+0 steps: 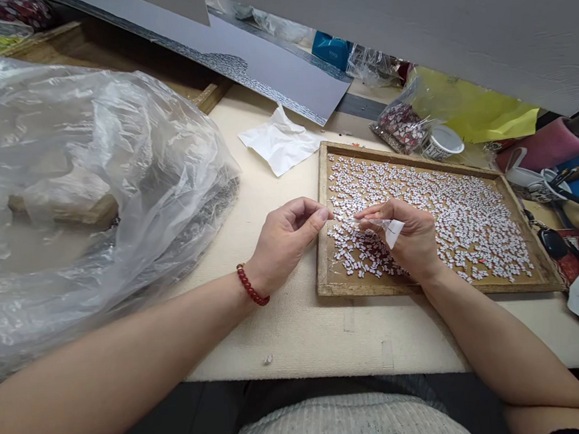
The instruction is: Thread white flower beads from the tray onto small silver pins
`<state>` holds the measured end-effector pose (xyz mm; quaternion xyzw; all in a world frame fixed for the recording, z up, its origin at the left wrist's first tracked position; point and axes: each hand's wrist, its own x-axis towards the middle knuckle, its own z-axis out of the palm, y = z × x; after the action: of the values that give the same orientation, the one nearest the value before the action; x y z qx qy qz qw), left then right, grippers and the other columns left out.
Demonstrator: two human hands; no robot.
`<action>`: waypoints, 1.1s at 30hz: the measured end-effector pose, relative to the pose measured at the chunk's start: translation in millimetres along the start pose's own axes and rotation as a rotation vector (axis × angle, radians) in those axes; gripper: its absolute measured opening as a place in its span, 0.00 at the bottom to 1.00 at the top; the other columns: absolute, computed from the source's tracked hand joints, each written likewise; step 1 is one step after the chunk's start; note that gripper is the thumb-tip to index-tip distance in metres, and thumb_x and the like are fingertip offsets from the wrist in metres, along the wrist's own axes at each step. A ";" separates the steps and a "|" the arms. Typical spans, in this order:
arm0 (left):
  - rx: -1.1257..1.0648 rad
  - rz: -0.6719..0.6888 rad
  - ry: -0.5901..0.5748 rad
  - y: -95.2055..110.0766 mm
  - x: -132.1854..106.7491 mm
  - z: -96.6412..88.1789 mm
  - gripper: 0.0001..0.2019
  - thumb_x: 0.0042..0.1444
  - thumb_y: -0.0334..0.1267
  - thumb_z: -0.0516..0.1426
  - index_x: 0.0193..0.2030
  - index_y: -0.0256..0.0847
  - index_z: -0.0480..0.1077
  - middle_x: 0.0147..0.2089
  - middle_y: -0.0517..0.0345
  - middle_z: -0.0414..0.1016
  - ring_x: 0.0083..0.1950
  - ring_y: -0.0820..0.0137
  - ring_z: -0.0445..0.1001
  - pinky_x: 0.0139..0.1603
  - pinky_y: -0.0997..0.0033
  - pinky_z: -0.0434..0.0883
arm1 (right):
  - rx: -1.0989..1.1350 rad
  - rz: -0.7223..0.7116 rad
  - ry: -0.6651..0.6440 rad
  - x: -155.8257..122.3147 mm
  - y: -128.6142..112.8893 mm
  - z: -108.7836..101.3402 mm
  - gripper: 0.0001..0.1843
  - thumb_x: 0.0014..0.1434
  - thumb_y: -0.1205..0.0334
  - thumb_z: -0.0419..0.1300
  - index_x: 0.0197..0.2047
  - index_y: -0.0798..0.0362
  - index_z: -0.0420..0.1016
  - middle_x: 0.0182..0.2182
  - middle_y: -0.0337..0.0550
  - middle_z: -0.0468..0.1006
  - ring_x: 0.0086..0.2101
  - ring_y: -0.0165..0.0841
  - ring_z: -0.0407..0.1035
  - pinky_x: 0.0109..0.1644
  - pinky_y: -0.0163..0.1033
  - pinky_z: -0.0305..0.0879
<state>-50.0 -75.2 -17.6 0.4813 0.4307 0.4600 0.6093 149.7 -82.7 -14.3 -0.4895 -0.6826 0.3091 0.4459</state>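
Our left hand [284, 244] and right hand [411, 237] pinch a clear strip [367, 222] by its ends, low over the near left corner of the tray [425, 288], probably so drops land among the white pieces [470, 216]

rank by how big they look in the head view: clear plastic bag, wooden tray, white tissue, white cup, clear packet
1. clear plastic bag, though it lies nearer the camera.
2. wooden tray.
3. white tissue.
4. white cup and clear packet: too alike to rank.
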 end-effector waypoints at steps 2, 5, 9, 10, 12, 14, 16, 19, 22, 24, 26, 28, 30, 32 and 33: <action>-0.003 0.003 -0.002 -0.4 0.0 0.0 0.09 0.53 0.41 0.59 0.30 0.37 0.72 0.21 0.65 0.63 0.25 0.79 0.59 0.31 0.76 0.61 | 0.003 -0.002 0.003 -0.3 0.2 -0.1 0.07 0.54 0.65 0.66 0.27 0.50 0.73 0.32 0.40 0.82 0.35 0.33 0.77 0.38 0.41 0.73; -0.006 0.005 -0.003 -1.2 0.6 0.1 0.09 0.54 0.40 0.58 0.31 0.36 0.72 0.20 0.66 0.62 0.24 0.80 0.58 0.31 0.77 0.61 | -0.002 -0.017 0.018 -0.5 0.2 -0.4 0.07 0.54 0.65 0.66 0.27 0.51 0.73 0.32 0.40 0.81 0.35 0.33 0.77 0.38 0.41 0.73; 0.000 0.000 0.000 -1.3 0.8 0.1 0.09 0.54 0.40 0.58 0.31 0.35 0.72 0.20 0.66 0.61 0.24 0.81 0.57 0.30 0.77 0.60 | 0.011 -0.032 0.024 0.3 0.2 0.4 0.07 0.53 0.65 0.67 0.27 0.51 0.73 0.32 0.39 0.81 0.35 0.33 0.77 0.38 0.41 0.74; 0.002 -0.002 0.000 -1.1 0.7 0.0 0.09 0.54 0.40 0.58 0.32 0.35 0.72 0.20 0.66 0.61 0.24 0.81 0.57 0.30 0.77 0.60 | 0.028 -0.030 0.036 0.7 0.4 0.9 0.07 0.54 0.65 0.67 0.27 0.51 0.73 0.31 0.39 0.81 0.35 0.33 0.76 0.38 0.40 0.75; 0.003 -0.007 -0.002 -0.7 0.1 -0.3 0.09 0.54 0.40 0.58 0.32 0.35 0.71 0.20 0.66 0.61 0.23 0.81 0.56 0.29 0.77 0.59 | 0.059 -0.023 0.082 1.2 0.7 1.7 0.05 0.54 0.65 0.66 0.29 0.51 0.74 0.31 0.38 0.80 0.34 0.32 0.76 0.36 0.39 0.75; 0.002 -0.013 -0.002 -0.5 -0.5 -0.8 0.08 0.54 0.40 0.58 0.32 0.35 0.71 0.19 0.67 0.60 0.23 0.81 0.56 0.29 0.77 0.59 | 0.097 -0.013 0.135 1.0 -0.1 0.7 0.03 0.55 0.64 0.65 0.32 0.51 0.75 0.31 0.38 0.79 0.31 0.30 0.75 0.35 0.38 0.75; 0.001 -0.022 -0.001 -0.5 -0.7 -1.5 0.08 0.54 0.40 0.58 0.32 0.36 0.72 0.19 0.67 0.60 0.22 0.81 0.55 0.29 0.77 0.59 | 0.152 -0.007 0.179 -0.2 -4.0 -4.5 0.03 0.56 0.64 0.65 0.35 0.50 0.75 0.32 0.38 0.79 0.28 0.29 0.73 0.33 0.38 0.74; 0.001 -0.044 -0.001 -1.4 0.0 -2.9 0.10 0.54 0.43 0.59 0.33 0.36 0.72 0.18 0.67 0.60 0.23 0.80 0.55 0.29 0.77 0.58 | 0.145 -0.061 0.259 -2.1 -16.2 -25.3 0.04 0.57 0.64 0.64 0.38 0.49 0.74 0.32 0.38 0.78 0.28 0.30 0.72 0.30 0.39 0.73; 0.009 -0.059 -0.003 -2.5 1.3 -4.4 0.11 0.53 0.44 0.60 0.34 0.37 0.73 0.18 0.66 0.60 0.22 0.80 0.55 0.27 0.77 0.57 | -0.136 -0.249 0.483 4.4 -26.1 -64.9 0.12 0.53 0.65 0.67 0.40 0.45 0.72 0.31 0.36 0.77 0.31 0.34 0.74 0.33 0.42 0.73; 0.027 -0.060 -0.009 -2.6 1.9 -4.9 0.11 0.52 0.44 0.61 0.34 0.37 0.73 0.19 0.66 0.61 0.22 0.80 0.54 0.26 0.77 0.56 | -0.529 -0.319 0.591 18.8 -22.8 -99.0 0.11 0.53 0.65 0.66 0.38 0.44 0.71 0.32 0.38 0.77 0.35 0.36 0.74 0.40 0.45 0.72; 0.041 -0.061 -0.010 -2.0 2.2 -4.6 0.11 0.50 0.44 0.62 0.33 0.37 0.73 0.20 0.65 0.62 0.23 0.80 0.54 0.26 0.76 0.55 | -0.985 -0.271 0.478 41.7 -9.0 -133.2 0.04 0.57 0.67 0.59 0.34 0.48 0.70 0.34 0.44 0.78 0.37 0.34 0.72 0.42 0.42 0.69; 0.043 -0.067 -0.004 -1.1 2.1 -3.8 0.11 0.50 0.44 0.62 0.31 0.37 0.72 0.21 0.65 0.63 0.23 0.80 0.54 0.26 0.76 0.54 | -1.100 -0.171 0.379 69.1 11.7 -161.4 0.09 0.54 0.75 0.55 0.30 0.51 0.70 0.31 0.46 0.77 0.33 0.33 0.71 0.39 0.40 0.66; 0.036 -0.076 -0.005 -0.2 2.0 -3.3 0.12 0.50 0.45 0.62 0.30 0.37 0.71 0.21 0.65 0.62 0.23 0.80 0.53 0.25 0.77 0.53 | -1.185 -0.091 0.309 95.5 33.3 -179.8 0.10 0.52 0.77 0.53 0.29 0.53 0.70 0.30 0.49 0.77 0.33 0.35 0.69 0.39 0.41 0.64; 0.037 -0.084 -0.015 0.3 2.0 -3.3 0.12 0.51 0.46 0.61 0.30 0.37 0.70 0.20 0.66 0.60 0.23 0.80 0.54 0.25 0.77 0.52 | -1.313 0.029 0.221 116.3 50.9 -187.7 0.11 0.52 0.78 0.52 0.30 0.55 0.71 0.31 0.52 0.77 0.35 0.37 0.69 0.39 0.42 0.62; 0.042 -0.088 -0.020 0.4 2.1 -3.5 0.13 0.52 0.47 0.60 0.30 0.37 0.70 0.20 0.66 0.60 0.23 0.80 0.54 0.25 0.78 0.52 | -1.347 0.060 0.200 124.1 57.5 -188.4 0.10 0.52 0.78 0.52 0.30 0.56 0.71 0.32 0.53 0.77 0.35 0.38 0.69 0.38 0.42 0.61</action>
<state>-53.0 -72.5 -17.9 0.4792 0.4549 0.4189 0.6229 328.7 50.6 51.7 -0.7053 -0.6677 -0.2179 0.0958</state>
